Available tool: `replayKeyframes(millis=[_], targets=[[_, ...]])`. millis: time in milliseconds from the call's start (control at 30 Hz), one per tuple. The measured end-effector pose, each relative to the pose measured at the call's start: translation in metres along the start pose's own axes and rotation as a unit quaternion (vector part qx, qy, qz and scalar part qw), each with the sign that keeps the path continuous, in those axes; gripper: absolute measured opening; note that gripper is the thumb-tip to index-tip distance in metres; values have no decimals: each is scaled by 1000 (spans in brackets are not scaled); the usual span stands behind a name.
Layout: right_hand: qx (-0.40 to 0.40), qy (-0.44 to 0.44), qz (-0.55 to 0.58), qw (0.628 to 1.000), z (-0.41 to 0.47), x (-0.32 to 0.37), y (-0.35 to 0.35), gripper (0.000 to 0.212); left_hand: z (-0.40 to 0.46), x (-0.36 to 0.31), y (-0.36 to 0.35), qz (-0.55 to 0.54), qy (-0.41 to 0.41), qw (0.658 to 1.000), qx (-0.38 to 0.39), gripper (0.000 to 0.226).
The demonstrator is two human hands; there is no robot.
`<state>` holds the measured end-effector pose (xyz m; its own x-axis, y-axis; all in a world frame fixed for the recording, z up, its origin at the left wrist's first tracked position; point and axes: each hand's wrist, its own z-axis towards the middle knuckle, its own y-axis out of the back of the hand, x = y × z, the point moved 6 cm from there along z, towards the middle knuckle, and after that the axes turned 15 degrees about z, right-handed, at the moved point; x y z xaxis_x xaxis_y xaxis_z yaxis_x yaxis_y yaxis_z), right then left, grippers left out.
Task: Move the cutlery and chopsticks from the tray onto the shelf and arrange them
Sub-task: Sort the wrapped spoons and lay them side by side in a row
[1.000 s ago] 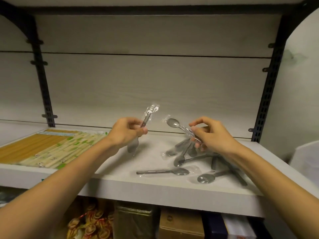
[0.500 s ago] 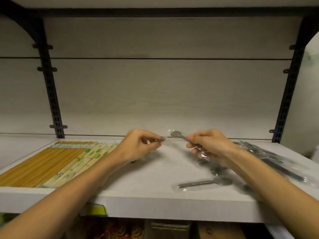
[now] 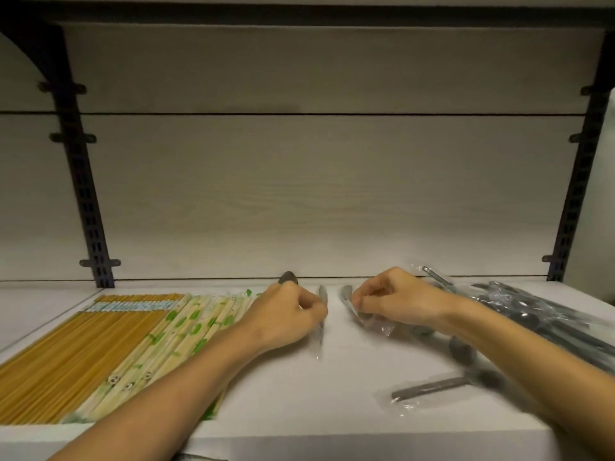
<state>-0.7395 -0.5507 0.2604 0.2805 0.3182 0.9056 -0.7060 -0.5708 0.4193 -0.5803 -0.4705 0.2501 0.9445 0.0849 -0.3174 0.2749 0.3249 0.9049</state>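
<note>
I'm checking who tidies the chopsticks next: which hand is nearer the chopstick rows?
Left. The left hand sits right at the edge of the chopstick rows; the right hand is farther right, beyond it.

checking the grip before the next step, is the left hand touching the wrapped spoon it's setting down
Touching. The head view shows the left hand with fingers curled round the wrapped spoon, pinching its handle just above the shelf.

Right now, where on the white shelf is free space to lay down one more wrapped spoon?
Bare white shelf lies toward the front edge, between the left forearm and the loose plastic-wrapped spoon. Crowded: paper-sleeved chopsticks on the left, heap of wrapped metal cutlery on the right.
</note>
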Motion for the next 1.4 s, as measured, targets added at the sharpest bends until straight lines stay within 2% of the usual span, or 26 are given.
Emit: replayKeyframes(millis=[100,200,300,400,500,567,800,900,1067,1133,1300,1400], targets=[[15,7,-2,1000,9,-1,-1,15,-1,0,-2,15,-10,1000,12,19],[24,24,-12,999,14,-5,-3,11,0,3,-2,47,-1,999,-9,19],[32,37,-47,998,16,-10,-6,13,2,0,-1,141,-36,989,-29,20],[22,88,-123,988,16,-9,-3,15,3,-2,-2,210,-59,975,-42,27],[1,149,-248,957,14,-5,1,18,2,-3,-6,210,-93,973,-33,31],[9,155,-294,943,15,-8,-1,20,1,-5,-9,203,-105,973,-19,36],[88,149,-306,936,16,-20,-14,40,-1,-6,-6,250,-95,963,-33,47],[91,149,-307,936,16,-21,-16,47,-2,-5,-6,237,-80,968,-33,48],[92,137,-294,941,16,-23,-19,54,-1,-5,-7,118,-64,991,-9,26],[89,136,-288,944,16,-23,-19,54,0,-5,-9,104,-62,993,-5,25],[81,133,-282,946,18,-26,-17,53,2,-4,-4,91,-47,994,-43,26],[81,132,-281,947,19,-27,-16,53,4,-1,4,27,-11,998,-60,26]])
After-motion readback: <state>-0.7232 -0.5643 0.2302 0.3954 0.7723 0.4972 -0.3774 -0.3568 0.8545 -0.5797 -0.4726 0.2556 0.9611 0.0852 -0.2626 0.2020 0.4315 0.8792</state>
